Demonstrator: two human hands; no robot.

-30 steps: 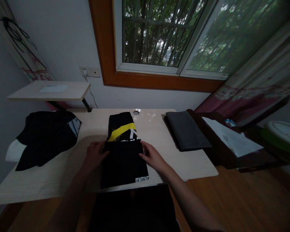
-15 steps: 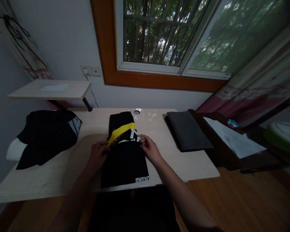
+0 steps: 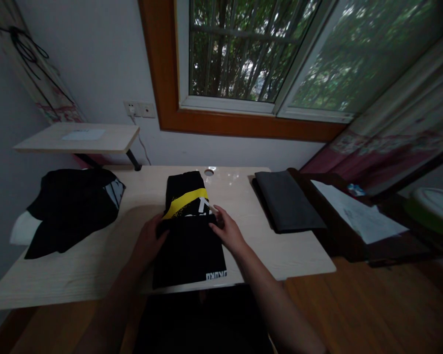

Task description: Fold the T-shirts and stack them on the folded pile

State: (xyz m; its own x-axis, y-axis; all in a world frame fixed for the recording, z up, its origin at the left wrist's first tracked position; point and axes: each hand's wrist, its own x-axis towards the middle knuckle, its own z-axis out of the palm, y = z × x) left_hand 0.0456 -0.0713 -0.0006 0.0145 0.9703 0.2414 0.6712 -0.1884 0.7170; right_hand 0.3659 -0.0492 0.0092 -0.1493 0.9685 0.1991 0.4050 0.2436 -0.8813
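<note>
Black shirt (image 3: 190,253), one, folded: flat on the desk (image 3: 258,260), directly in front of me, between my hands. Long axis running away from me, from the desk's near edge towards the window; yellow band across the far part, upper layer's edge crosswise near mid-length.

Left hand (image 3: 150,241): at the shirt's left side, fingers half curled, thumb apart over the cloth.

Right hand (image 3: 227,230): at the right side, by that crosswise edge, thumb and forefinger parted.

Grip, either hand: cannot tell. Neither is clearly nearer; both touch the long sides, the left slightly closer to me.
</note>
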